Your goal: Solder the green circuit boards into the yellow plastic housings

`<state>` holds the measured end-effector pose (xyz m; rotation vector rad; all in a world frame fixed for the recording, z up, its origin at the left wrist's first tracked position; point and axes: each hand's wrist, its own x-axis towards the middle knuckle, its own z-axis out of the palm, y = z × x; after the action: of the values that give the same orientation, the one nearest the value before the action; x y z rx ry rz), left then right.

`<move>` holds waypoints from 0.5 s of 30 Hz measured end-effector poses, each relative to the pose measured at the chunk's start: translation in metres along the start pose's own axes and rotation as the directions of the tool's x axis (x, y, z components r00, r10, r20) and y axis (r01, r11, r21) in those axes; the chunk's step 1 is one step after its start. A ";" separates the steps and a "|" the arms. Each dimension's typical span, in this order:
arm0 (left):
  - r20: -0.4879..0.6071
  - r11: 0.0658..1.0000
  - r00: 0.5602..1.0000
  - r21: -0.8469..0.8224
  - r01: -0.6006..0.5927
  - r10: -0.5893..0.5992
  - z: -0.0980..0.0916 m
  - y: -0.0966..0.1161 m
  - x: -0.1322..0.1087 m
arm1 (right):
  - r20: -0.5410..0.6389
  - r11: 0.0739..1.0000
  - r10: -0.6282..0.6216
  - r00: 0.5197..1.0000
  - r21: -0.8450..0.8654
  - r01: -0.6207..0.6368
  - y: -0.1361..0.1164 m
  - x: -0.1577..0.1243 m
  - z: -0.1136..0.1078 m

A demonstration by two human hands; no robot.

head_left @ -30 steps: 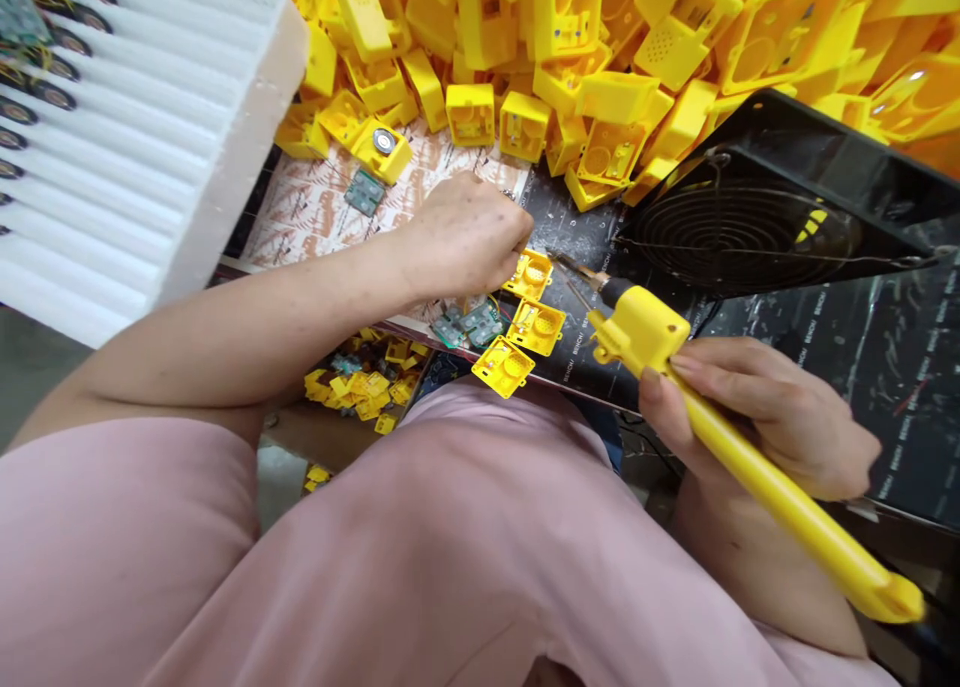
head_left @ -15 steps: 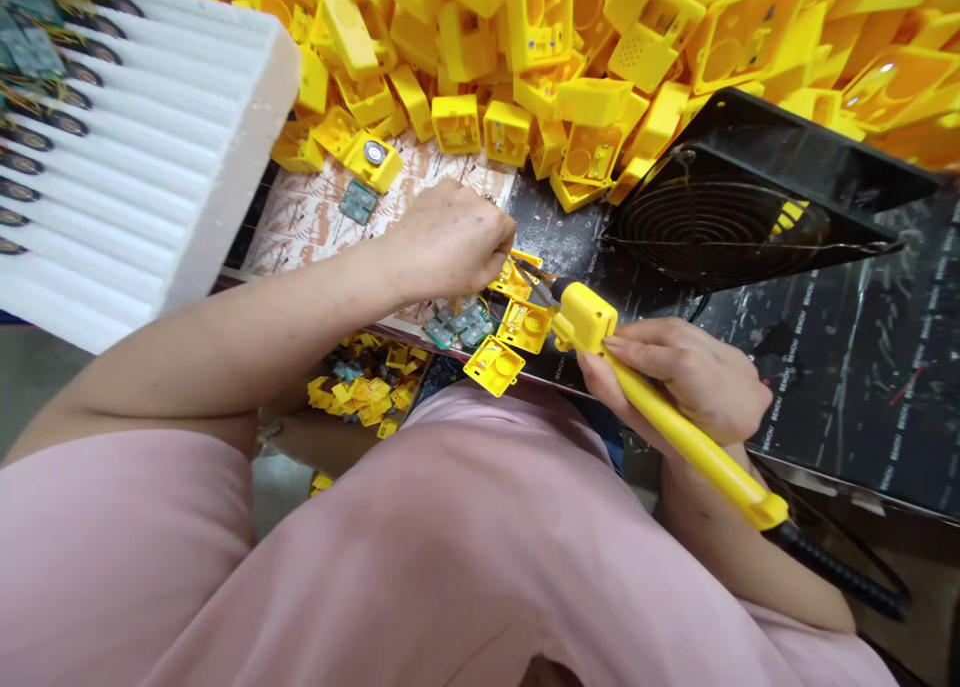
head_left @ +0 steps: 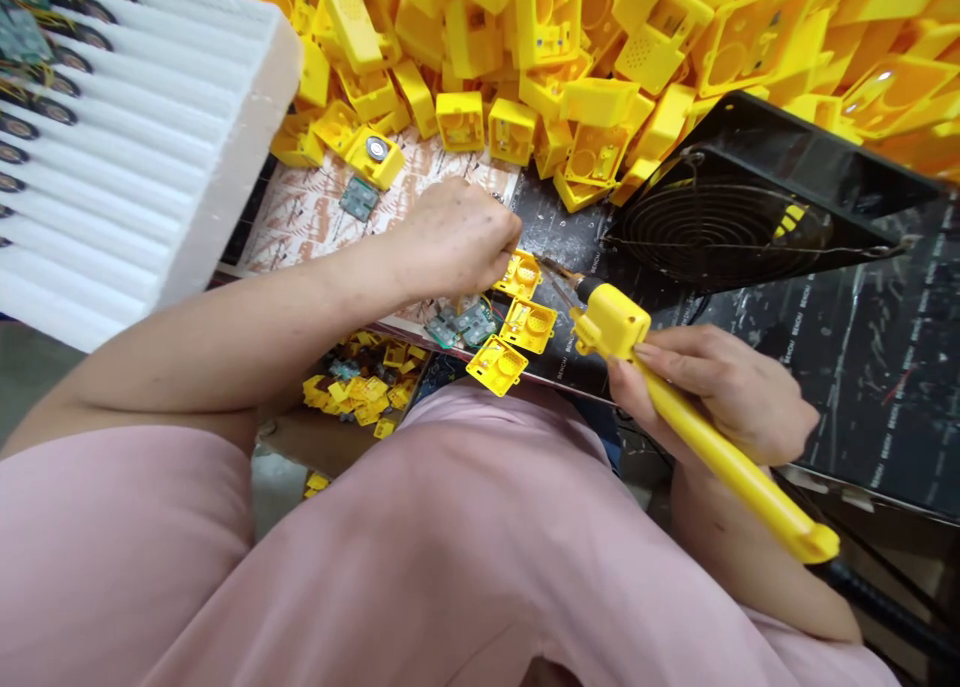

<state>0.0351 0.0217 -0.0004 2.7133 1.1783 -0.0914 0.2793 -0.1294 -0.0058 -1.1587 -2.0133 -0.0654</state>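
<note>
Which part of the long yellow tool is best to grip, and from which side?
Probably the slim handle, just behind the blocky housing, coming from the person's right: the metal tip points left, toward the yellow cases, and the right hand grips there.

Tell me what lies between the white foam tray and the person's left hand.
In the head view, a green circuit board lies on a patterned sheet between the white foam tray and left hand.

Black worktop [head_left: 847, 367], patterned sheet [head_left: 289, 215], yellow casings [head_left: 529, 325], fan [head_left: 709, 229]
</note>
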 end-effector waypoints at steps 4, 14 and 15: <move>-0.012 1.000 1.000 -0.006 0.005 -0.005 0.003 -0.002 0.000 | -0.065 0.995 0.100 0.993 0.037 -0.097 -0.001 -0.010 0.004; 0.102 0.994 0.990 0.057 0.091 -0.096 -0.030 -0.005 -0.005 | -0.331 0.986 0.164 0.929 0.026 -0.164 0.021 -0.043 0.014; 0.103 0.992 0.988 0.074 0.105 -0.112 -0.037 -0.008 -0.008 | -0.358 0.990 0.138 0.923 0.013 -0.143 0.026 -0.047 0.013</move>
<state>0.0226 0.0283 0.0359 2.6633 1.3135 -0.2932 0.3027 -0.1424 -0.0541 -1.2003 -1.6069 -0.2043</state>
